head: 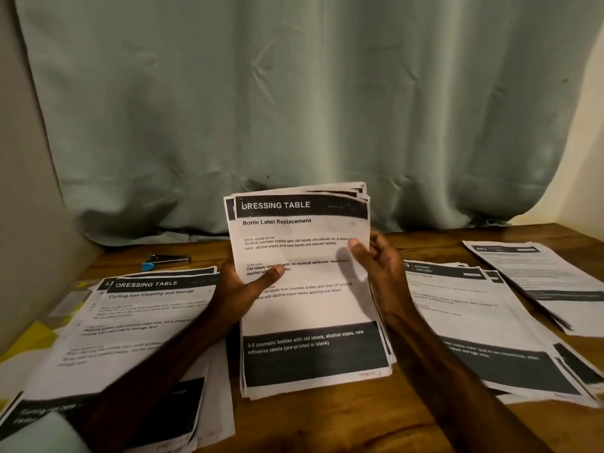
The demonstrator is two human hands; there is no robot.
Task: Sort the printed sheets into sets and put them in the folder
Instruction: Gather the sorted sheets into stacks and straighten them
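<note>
A stack of printed sheets (pixel 304 299) stands tilted up in the middle, its bottom edge on the table; the top page reads "DRESSING TABLE, Bottle Label Replacement". My left hand (pixel 243 289) grips its left edge, thumb across the front. At the right edge, my right hand (pixel 380 266) has its thumb on the page and the fingers curled behind. A second pile (pixel 130 325), headed "Curling Iron Cleaning and Storage", lies flat at the left. Two more piles lie to the right, one (pixel 483 325) headed "KITCHEN" and one (pixel 542 279) at the far right. No folder is clearly visible.
A stapler (pixel 166 260) with a blue tip lies at the back left of the wooden table (pixel 425 243). A grey-green curtain (pixel 294 109) hangs behind the table. Something yellow (pixel 36 338) shows under the left pile.
</note>
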